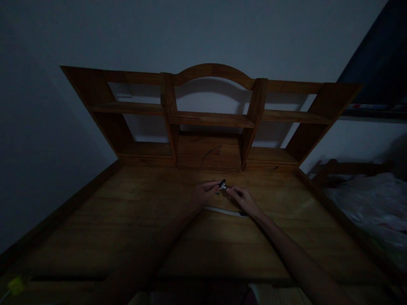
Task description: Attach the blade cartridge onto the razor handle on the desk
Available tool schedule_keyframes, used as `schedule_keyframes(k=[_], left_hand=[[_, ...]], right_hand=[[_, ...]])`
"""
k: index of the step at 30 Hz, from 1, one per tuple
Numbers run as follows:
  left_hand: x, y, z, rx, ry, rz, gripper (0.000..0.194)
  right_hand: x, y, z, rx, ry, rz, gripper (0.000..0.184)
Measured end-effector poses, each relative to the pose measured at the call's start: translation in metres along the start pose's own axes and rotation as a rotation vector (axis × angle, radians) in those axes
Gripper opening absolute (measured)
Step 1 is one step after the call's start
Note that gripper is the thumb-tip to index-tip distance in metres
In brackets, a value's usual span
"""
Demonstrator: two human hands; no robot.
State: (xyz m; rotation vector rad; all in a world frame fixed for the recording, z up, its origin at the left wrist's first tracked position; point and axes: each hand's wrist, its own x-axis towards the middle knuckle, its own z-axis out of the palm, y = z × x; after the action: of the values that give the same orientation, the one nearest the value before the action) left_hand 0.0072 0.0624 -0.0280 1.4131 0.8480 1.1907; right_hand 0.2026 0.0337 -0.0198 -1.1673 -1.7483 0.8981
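Over the middle of the wooden desk, my left hand (204, 193) pinches a small black and silver piece (223, 184) between its fingers. From the other side my right hand (243, 198) closes its fingertips at the lower right end of the same piece. Its exact kind is too small and dark to make out. Just below the hands, a thin pale strip (224, 211) with a dark end lies on the desk, its left end near my left wrist. A tiny greenish bit (217, 193) shows beside my left fingers.
The wooden desk top (143, 216) stretches out around the hands. Along its back stands a wooden shelf unit (211, 120) with several compartments, against a wall. To the right, beyond the desk edge, lies a pale plastic-like heap (369, 203). A yellow thing (15, 286) shows at bottom left.
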Motion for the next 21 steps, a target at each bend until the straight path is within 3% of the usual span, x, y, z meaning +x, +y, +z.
schedule_keyframes(k=[4, 11, 21], left_hand=[[0.001, -0.005, -0.001, -0.030, -0.034, 0.003, 0.041], [-0.002, 0.006, 0.001, -0.093, -0.061, -0.048, 0.047], [-0.003, 0.006, 0.005, -0.228, -0.029, -0.097, 0.051]], right_hand=[[0.001, 0.001, 0.000, -0.018, 0.001, -0.020, 0.044], [0.001, 0.004, 0.000, 0.035, 0.004, 0.003, 0.043], [0.001, 0.005, 0.004, 0.132, 0.017, 0.021, 0.043]])
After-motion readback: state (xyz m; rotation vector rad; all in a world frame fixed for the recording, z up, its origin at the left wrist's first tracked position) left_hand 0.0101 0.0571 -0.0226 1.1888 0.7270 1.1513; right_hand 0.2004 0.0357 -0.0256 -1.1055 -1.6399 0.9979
